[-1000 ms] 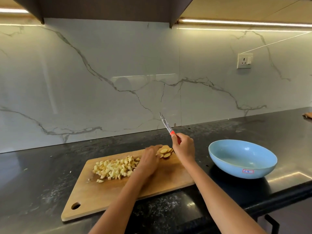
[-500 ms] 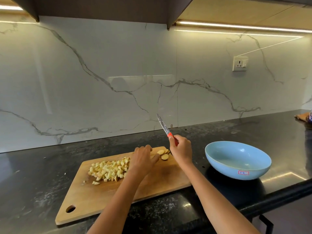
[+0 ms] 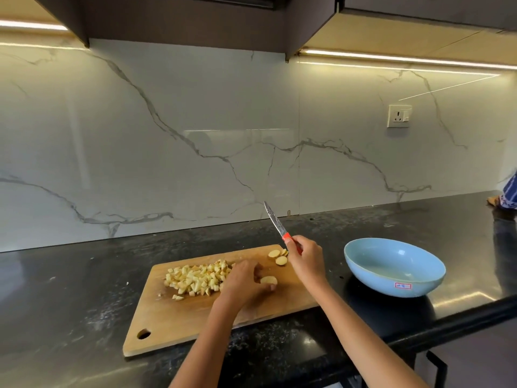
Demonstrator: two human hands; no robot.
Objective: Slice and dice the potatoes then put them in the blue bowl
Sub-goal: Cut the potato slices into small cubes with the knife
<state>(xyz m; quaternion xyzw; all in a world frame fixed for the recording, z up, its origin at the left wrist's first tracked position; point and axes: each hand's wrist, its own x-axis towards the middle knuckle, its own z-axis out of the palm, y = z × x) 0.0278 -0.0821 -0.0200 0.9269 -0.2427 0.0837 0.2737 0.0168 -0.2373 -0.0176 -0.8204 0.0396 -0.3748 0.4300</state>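
A wooden cutting board [image 3: 179, 317] lies on the black counter. A pile of diced potato [image 3: 197, 277] sits on its far left part. My left hand [image 3: 243, 284] pinches a potato slice [image 3: 268, 280] near the board's middle. Two or three more potato slices [image 3: 278, 256] lie at the board's far right corner. My right hand [image 3: 306, 260] grips a red-handled knife [image 3: 277, 226], blade raised and pointing up and away to the left. The blue bowl [image 3: 394, 267] stands to the right of the board and holds nothing that I can see.
The black counter [image 3: 70, 303] runs left to right, with its front edge close to me at the lower right. A marble backsplash with a wall socket [image 3: 399, 116] rises behind. A striped cloth [image 3: 509, 196] shows at the far right edge.
My left hand has drawn one slice from the far right corner toward the board's middle. The knife stays raised in my right hand. The camera has tilted up slightly.
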